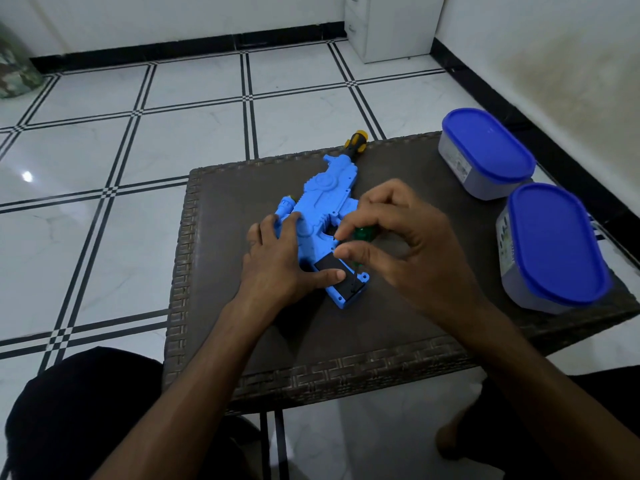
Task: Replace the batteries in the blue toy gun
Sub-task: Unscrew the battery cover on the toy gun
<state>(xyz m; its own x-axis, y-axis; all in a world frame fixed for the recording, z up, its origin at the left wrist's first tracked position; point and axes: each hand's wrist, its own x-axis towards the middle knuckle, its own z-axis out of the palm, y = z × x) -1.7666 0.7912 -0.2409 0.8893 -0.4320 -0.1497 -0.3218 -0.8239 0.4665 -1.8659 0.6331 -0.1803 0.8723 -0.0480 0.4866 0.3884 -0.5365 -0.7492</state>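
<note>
The blue toy gun (325,195) lies flat on the dark woven table (242,188), its grip end toward me. A black battery cover (327,263) sits in the grip. My left hand (277,258) presses down on the gun, fingers straight, thumb lying on the black cover. My right hand (405,244) pinches the green handle of a small screwdriver (362,234) between thumb and fingertips. Its thin shaft runs down to the cover's lower edge near the grip's end.
A second screwdriver with a yellow and black handle (355,142) lies at the table's far edge, behind the gun. Two grey tubs with blue lids (488,147) (554,244) stand at the right. Tiled floor surrounds the table; my knees flank its near edge.
</note>
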